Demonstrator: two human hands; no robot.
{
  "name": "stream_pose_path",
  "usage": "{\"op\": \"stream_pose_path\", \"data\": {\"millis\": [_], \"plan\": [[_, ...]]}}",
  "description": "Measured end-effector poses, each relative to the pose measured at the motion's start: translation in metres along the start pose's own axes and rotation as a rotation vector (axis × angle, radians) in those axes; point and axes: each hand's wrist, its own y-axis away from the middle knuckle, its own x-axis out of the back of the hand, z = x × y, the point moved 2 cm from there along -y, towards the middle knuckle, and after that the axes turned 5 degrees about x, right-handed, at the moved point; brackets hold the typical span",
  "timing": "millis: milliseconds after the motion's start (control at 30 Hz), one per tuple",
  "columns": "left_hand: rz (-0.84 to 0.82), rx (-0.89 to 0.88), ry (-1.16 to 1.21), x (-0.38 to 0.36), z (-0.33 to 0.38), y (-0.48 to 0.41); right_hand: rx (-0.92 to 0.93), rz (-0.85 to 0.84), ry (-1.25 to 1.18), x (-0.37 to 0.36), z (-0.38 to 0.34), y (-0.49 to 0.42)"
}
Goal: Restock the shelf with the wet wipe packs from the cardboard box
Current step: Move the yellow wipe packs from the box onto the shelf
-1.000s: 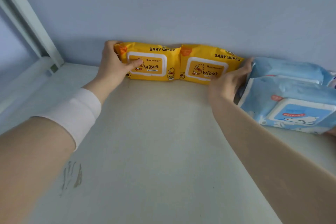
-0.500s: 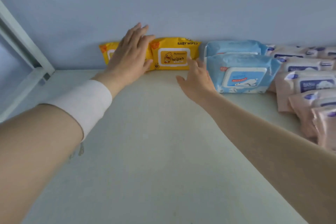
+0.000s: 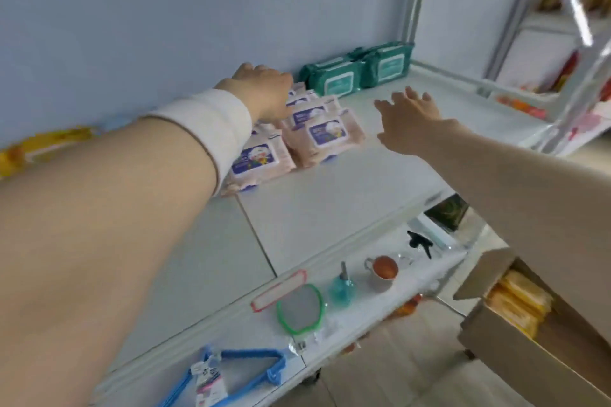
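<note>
Hands are swinging off the yellow packs [image 3: 43, 149] toward the cardboard box [image 3: 529, 370]: right hand [image 3: 410, 119] spread empty, left hand [image 3: 264, 92] unreadable.

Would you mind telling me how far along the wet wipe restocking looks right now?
Done: yellow packs lie at the left end of the shelf, with pink packs and green packs further right. In hand: the right hand hovers open, empty; the left hand reaches over the pink packs, grip unclear. Left: the cardboard box holds more yellow wipes.
</note>
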Motion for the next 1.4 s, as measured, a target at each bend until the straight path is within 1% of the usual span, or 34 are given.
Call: {"op": "stream_pose_path", "data": {"millis": [133,233,333,400,500,633,667,733,833,933,1033,1100,1200,1300,1400], "plan": [[-0.008,-0.230,0.039,0.043,0.183,-0.018,-0.189,-0.148,0.035,-0.027,0.151,0.080],[-0.049,-0.407,0.084,0.059,0.308,-0.021,-0.322,-0.260,-0.005,-0.058,0.239,0.135],[-0.067,-0.582,0.110,0.057,0.417,-0.024,-0.414,-0.370,-0.025,-0.103,0.315,0.184],[-0.090,-0.679,0.105,0.045,0.480,-0.028,-0.490,-0.468,-0.055,-0.139,0.360,0.209],[-0.164,-0.764,0.090,0.013,0.566,-0.043,-0.590,-0.585,-0.111,-0.196,0.419,0.234],[-0.373,-0.799,0.182,-0.065,0.672,-0.077,-0.675,-0.735,-0.299,-0.296,0.469,0.253],[-0.444,-0.782,0.217,-0.090,0.694,-0.084,-0.695,-0.779,-0.370,-0.326,0.471,0.258],[-0.598,-0.695,0.319,-0.143,0.732,-0.094,-0.742,-0.859,-0.526,-0.387,0.468,0.269],[-0.803,-0.443,0.495,-0.227,0.777,-0.099,-0.814,-0.948,-0.806,-0.480,0.442,0.279],[-0.887,-0.150,0.640,-0.312,0.824,-0.104,-0.908,-0.958,-1.058,-0.579,0.406,0.276],[-0.842,0.085,0.751,-0.381,0.868,-0.113,-1.059,-0.966,-1.223,-0.666,0.374,0.266],[-0.793,0.187,0.797,-0.415,0.893,-0.115,-1.160,-0.963,-1.285,-0.708,0.358,0.255],[-0.708,0.272,0.803,-0.445,0.920,-0.114,-1.295,-0.906,-1.359,-0.743,0.344,0.239],[-0.604,0.296,0.732,-0.460,0.926,-0.110,-1.385,-0.889,-1.359,-0.755,0.337,0.233],[-0.606,0.298,0.667,-0.469,0.921,-0.107,-1.457,-0.863,-1.370,-0.763,0.338,0.233]]}}
